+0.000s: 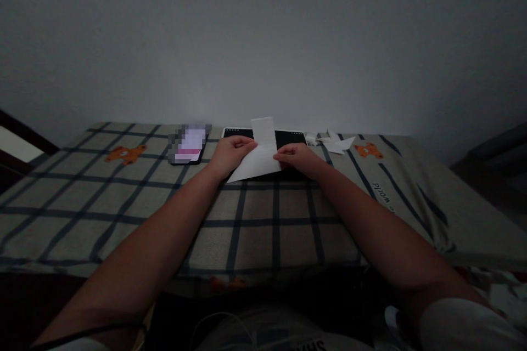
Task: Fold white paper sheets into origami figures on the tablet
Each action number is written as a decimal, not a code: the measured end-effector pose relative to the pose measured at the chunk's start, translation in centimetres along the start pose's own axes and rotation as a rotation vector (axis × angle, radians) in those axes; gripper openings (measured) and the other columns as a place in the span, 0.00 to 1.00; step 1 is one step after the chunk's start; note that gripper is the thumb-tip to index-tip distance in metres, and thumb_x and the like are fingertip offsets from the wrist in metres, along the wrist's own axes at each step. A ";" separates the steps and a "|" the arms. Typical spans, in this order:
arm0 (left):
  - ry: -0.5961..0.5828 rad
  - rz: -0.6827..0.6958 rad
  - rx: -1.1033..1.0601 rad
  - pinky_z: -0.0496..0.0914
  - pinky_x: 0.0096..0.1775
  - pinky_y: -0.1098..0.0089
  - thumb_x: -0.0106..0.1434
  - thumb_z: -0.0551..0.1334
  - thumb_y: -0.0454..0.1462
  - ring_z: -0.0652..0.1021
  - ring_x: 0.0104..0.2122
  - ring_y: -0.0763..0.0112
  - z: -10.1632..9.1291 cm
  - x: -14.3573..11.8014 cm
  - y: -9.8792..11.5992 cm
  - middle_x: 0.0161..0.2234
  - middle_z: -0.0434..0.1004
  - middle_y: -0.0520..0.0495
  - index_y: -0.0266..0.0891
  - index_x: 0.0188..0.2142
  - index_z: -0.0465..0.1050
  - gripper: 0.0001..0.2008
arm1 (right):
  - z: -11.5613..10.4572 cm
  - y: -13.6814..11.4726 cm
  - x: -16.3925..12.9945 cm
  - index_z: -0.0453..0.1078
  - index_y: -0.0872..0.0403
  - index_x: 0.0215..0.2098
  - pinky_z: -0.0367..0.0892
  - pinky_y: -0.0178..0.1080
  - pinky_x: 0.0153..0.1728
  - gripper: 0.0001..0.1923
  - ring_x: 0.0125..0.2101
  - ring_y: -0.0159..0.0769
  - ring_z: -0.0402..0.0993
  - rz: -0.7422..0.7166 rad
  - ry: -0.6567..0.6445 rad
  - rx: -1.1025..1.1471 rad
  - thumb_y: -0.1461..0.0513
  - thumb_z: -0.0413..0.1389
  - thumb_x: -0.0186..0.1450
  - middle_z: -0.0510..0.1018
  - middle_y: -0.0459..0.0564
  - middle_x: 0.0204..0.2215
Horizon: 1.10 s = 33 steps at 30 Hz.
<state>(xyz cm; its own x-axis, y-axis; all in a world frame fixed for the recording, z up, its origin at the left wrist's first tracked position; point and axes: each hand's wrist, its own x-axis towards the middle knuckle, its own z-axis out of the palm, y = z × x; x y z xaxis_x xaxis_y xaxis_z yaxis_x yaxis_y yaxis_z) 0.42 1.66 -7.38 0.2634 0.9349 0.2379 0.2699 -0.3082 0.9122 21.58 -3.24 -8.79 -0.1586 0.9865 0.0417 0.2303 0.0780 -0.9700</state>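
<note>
A white sheet of paper, partly folded, is held between both hands above a dark flat board with a white edge. Its narrower upper part stands up toward the wall, while the wider lower part slants down to a point at the left. My left hand pinches the paper's left edge between thumb and fingers. On the opposite edge, my right hand pinches it in the same way. Much of the board is hidden behind the paper and hands.
Left of the board lies a phone with a lit, partly blurred screen. Folded white paper pieces rest to the right. A checked tablecloth with orange bear figures covers the table, which stands against a grey wall.
</note>
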 end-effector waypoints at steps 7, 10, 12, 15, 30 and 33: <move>0.013 0.003 0.005 0.68 0.36 0.69 0.52 0.66 0.45 0.75 0.32 0.68 -0.1 0.2 -0.2 0.33 0.79 0.44 0.36 0.34 0.77 0.15 | 0.2 -0.3 -0.1 0.70 0.56 0.31 0.68 0.33 0.27 0.07 0.23 0.28 0.71 0.018 -0.049 0.075 0.62 0.60 0.54 0.75 0.45 0.22; 0.039 0.002 0.007 0.68 0.35 0.70 0.52 0.66 0.46 0.75 0.31 0.68 -0.2 0.3 -0.2 0.33 0.79 0.45 0.36 0.34 0.77 0.16 | 0.3 -0.4 -0.2 0.69 0.56 0.32 0.69 0.34 0.27 0.08 0.23 0.29 0.72 0.053 -0.088 0.078 0.62 0.60 0.55 0.75 0.45 0.21; 0.042 0.001 -0.003 0.68 0.34 0.70 0.52 0.65 0.46 0.75 0.31 0.69 -0.3 0.3 -0.3 0.33 0.79 0.45 0.36 0.35 0.77 0.17 | 0.3 -0.5 -0.3 0.68 0.56 0.31 0.69 0.34 0.26 0.07 0.22 0.30 0.73 0.066 -0.097 0.067 0.62 0.60 0.55 0.75 0.45 0.20; 0.029 -0.006 -0.028 0.67 0.34 0.71 0.52 0.65 0.47 0.75 0.31 0.69 -0.3 0.5 -0.5 0.33 0.78 0.45 0.35 0.35 0.76 0.17 | 0.3 -0.5 -0.3 0.67 0.56 0.30 0.69 0.33 0.26 0.06 0.23 0.30 0.74 0.056 -0.087 0.087 0.64 0.60 0.55 0.75 0.45 0.21; -0.065 -0.068 -0.050 0.67 0.30 0.71 0.50 0.66 0.45 0.73 0.27 0.71 -0.2 0.2 -0.4 0.30 0.78 0.46 0.37 0.32 0.76 0.14 | 0.2 -0.2 0.0 0.71 0.56 0.33 0.71 0.35 0.30 0.10 0.25 0.29 0.73 -0.019 0.020 0.124 0.58 0.60 0.56 0.77 0.46 0.25; -0.094 -0.099 -0.078 0.66 0.29 0.71 0.49 0.67 0.44 0.73 0.26 0.71 0.0 0.0 -0.3 0.30 0.78 0.46 0.36 0.32 0.76 0.14 | 0.0 0.1 0.2 0.71 0.56 0.31 0.70 0.35 0.30 0.10 0.24 0.29 0.72 -0.045 0.027 0.097 0.58 0.60 0.55 0.76 0.45 0.23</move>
<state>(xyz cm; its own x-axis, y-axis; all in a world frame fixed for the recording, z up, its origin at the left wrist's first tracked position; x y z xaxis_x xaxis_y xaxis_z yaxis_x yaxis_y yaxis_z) 0.35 1.79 -7.61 0.3260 0.9382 0.1166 0.2267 -0.1973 0.9538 21.56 -3.06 -8.93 -0.1403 0.9860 0.0906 0.1293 0.1090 -0.9856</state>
